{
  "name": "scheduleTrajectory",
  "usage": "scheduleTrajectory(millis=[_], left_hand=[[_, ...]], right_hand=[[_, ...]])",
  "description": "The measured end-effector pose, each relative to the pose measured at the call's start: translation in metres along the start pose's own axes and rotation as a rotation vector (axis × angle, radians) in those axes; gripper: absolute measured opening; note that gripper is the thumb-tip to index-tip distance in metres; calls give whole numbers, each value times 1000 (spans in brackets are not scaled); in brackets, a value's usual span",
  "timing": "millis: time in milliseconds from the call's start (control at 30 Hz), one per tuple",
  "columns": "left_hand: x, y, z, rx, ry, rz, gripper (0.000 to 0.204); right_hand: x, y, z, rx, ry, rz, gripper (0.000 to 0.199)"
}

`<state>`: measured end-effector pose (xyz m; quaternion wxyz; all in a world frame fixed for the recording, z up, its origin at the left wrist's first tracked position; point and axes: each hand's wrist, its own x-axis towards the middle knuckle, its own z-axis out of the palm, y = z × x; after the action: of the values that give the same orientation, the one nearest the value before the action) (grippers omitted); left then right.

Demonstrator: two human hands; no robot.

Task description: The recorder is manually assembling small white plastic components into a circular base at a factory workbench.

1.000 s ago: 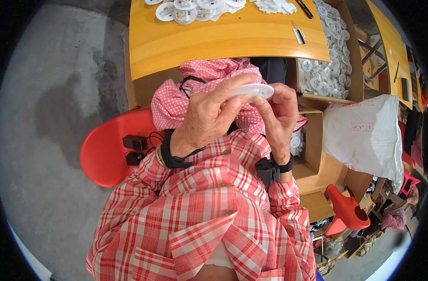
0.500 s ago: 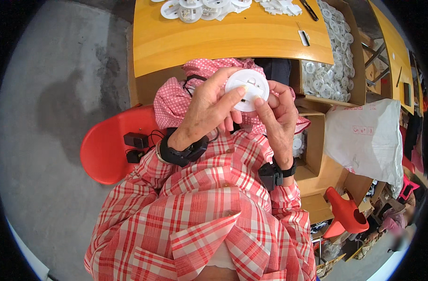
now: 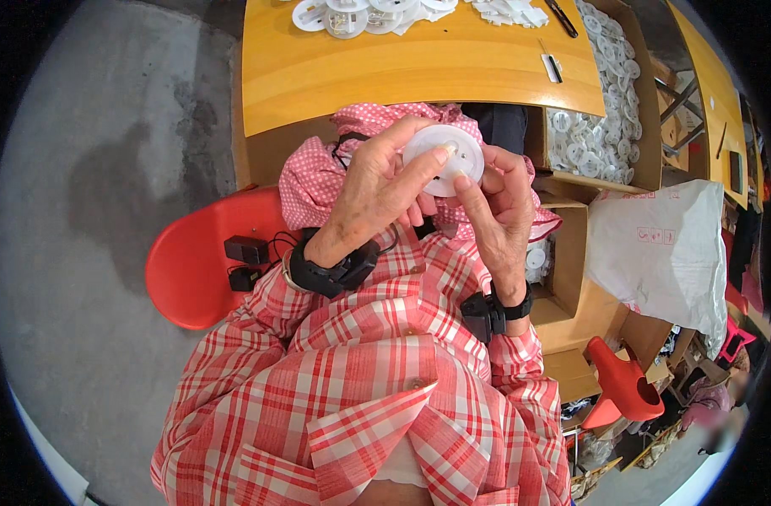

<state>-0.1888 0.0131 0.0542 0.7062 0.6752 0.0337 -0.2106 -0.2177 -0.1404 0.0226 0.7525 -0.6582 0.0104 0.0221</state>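
Observation:
A round white plastic disc (image 3: 432, 150) with small fittings on its face is held up over my lap, near the front edge of the table. My left hand (image 3: 384, 179) grips its left side, thumb lying across the face and fingers underneath. On the right, my right hand (image 3: 499, 198) pinches the rim with its thumb on the lower face and fingers behind. The fingertips behind the disc are partly hidden. Both wrists carry black strapped devices.
More white discs (image 3: 345, 24) and small white pieces (image 3: 510, 12) lie on the yellow table (image 3: 419, 72), with a black-handled tool (image 3: 561, 17). A cardboard box (image 3: 649, 101) of discs stands at right. Left is a red seat (image 3: 191, 261) holding black adapters (image 3: 245, 250).
The left thumb has shifted up and to the right across the disc's face, and the disc looks slightly more tilted. Both hands keep their hold.

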Motion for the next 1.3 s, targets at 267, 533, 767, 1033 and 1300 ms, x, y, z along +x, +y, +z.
scheduleTrajectory(millis=[267,533,767,1033,1300], left_hand=[[2,5,-8,-26,-100,-77,35],[5,5,-8,-28,-99,-132,46],[5,-5,-6,18,-158,-94,51],[27,-16,-44,370,57,29,31],[58,-7,-93,504,216,79,30]], right_hand=[[-1,-4,0,238,-41,206,26],[3,5,-10,175,-54,206,34],[-1,9,-5,156,9,188,29],[-25,39,-111,73,534,122,28],[-109,148,-223,177,781,427,13]])
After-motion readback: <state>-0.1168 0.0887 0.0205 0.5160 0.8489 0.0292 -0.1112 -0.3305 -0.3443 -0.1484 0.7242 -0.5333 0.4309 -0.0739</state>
